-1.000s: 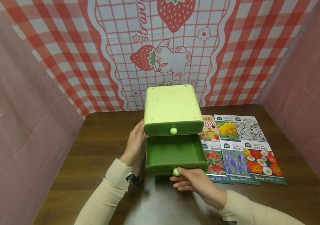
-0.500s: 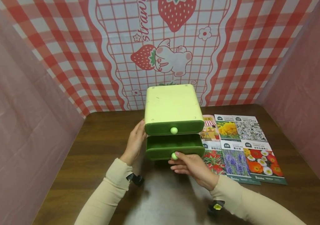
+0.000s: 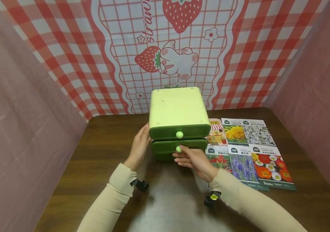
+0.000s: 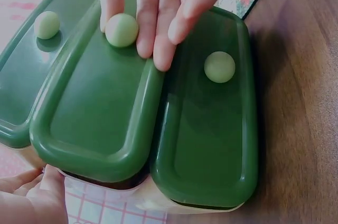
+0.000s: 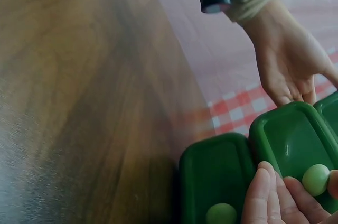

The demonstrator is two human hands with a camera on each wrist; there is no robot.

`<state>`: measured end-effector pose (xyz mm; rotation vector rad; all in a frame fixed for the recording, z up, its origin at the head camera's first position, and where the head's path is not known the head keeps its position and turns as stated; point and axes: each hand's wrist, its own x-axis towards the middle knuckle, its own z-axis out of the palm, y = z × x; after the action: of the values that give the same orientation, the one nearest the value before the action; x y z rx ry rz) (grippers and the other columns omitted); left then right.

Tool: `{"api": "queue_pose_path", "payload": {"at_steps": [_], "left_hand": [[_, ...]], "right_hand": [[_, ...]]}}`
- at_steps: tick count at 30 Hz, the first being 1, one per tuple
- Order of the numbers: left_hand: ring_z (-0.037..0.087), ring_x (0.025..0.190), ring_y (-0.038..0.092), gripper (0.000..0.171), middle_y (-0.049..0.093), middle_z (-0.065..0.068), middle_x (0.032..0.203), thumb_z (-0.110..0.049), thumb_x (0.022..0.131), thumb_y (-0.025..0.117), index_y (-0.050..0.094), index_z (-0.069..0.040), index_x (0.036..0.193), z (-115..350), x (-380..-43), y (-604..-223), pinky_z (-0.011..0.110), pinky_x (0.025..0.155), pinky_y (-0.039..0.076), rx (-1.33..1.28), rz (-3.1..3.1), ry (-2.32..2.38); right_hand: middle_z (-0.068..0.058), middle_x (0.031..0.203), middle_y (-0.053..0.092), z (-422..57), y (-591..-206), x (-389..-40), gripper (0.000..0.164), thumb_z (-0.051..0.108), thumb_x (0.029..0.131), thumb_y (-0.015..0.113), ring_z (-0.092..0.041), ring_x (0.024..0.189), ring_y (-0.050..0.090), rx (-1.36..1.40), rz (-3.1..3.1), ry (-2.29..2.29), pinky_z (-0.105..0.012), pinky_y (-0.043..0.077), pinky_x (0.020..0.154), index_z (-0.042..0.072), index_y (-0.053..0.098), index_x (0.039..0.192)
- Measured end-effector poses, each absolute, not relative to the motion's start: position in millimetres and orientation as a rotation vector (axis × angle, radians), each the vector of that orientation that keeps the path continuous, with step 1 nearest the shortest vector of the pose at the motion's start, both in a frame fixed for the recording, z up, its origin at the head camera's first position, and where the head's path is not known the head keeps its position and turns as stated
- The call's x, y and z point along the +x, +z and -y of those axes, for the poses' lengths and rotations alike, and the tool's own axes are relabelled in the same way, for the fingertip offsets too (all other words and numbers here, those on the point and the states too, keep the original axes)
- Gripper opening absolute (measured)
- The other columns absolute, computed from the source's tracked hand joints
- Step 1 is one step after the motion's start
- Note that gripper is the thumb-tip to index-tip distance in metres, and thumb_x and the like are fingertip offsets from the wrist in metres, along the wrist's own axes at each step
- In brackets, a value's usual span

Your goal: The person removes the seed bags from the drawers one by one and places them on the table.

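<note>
A small cabinet (image 3: 179, 104) with a pale yellow body and green drawers stands on the table. The left wrist view shows three drawer fronts, each with a round pale green knob. The middle drawer (image 4: 95, 123) juts slightly past the other two. My right hand (image 3: 195, 161) pinches its knob (image 4: 122, 30) between thumb and index finger, the other fingers stretched out beside it. My left hand (image 3: 139, 146) rests against the cabinet's left side with fairly straight fingers. Behind the right hand, the lowest drawer (image 4: 211, 134) is mostly hidden in the head view.
Several flower seed packets (image 3: 244, 164) lie in two rows on the wooden table (image 3: 104, 154), right of the cabinet. A pink illustrated card (image 3: 215, 132) lies partly behind it. A red-checked cloth (image 3: 66, 42) hangs at the back, pink cloths at both sides.
The middle drawer, pulled well out a second ago, has slid back almost fully into the cabinet. My right hand has moved forward with its knob; my left hand has stayed in place.
</note>
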<state>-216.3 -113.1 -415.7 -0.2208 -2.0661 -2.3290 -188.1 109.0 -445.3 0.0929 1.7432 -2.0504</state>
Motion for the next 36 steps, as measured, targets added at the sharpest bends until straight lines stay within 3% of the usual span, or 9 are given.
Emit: {"api": "queue_pose_path", "payload": {"at_steps": [36], "left_hand": [[0.031, 0.147, 0.031, 0.061, 0.030, 0.018, 0.159, -0.039, 0.107, 0.035, 0.030, 0.002, 0.151, 112, -215, -413, 0.042, 0.121, 0.030, -0.209, 2.033, -2.343]], "right_hand": [[-0.009, 0.101, 0.076, -110, -450, -206, 0.052, 0.037, 0.097, 0.060, -0.015, 0.089, 0.074, 0.071, -1.708, -2.076, -0.028, 0.061, 0.082, -0.008, 0.059, 0.123]]}}
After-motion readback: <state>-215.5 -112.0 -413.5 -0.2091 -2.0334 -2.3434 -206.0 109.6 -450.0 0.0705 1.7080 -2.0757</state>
